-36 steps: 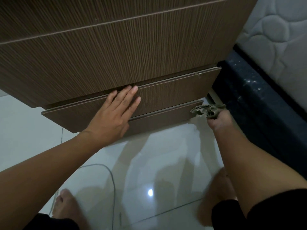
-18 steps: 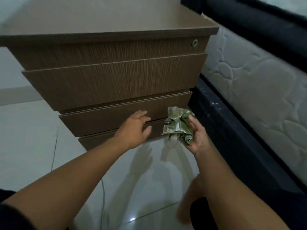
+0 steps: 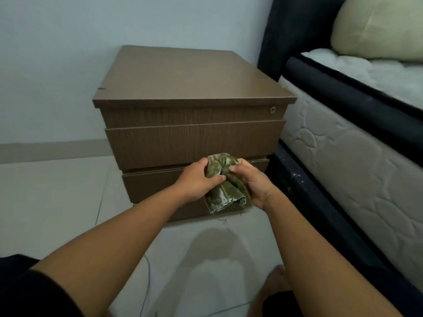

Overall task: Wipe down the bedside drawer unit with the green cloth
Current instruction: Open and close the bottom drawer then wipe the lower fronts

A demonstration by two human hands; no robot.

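The brown wooden bedside drawer unit [image 3: 190, 133] stands against the wall with its drawers closed and a small round lock at the top right of its front. In front of its lower drawers I hold the crumpled green cloth [image 3: 223, 186] in both hands. My left hand [image 3: 199, 179] grips the cloth's upper left part, thumb over it. My right hand [image 3: 251, 184] grips the right side, and a loose end of the cloth hangs down below my hands. The cloth is held off the drawer fronts.
A bed with a dark frame [image 3: 320, 191] and a white quilted mattress [image 3: 357, 161] runs along the right, close to the unit. A cream pillow [image 3: 377, 28] lies on top. White tiled floor [image 3: 52, 202] spreads left and in front; my foot [image 3: 274, 282] is at the bottom.
My left hand left the lower drawer front and took hold of the cloth, which only my right hand held before. The view pulled back and up, showing the whole unit.
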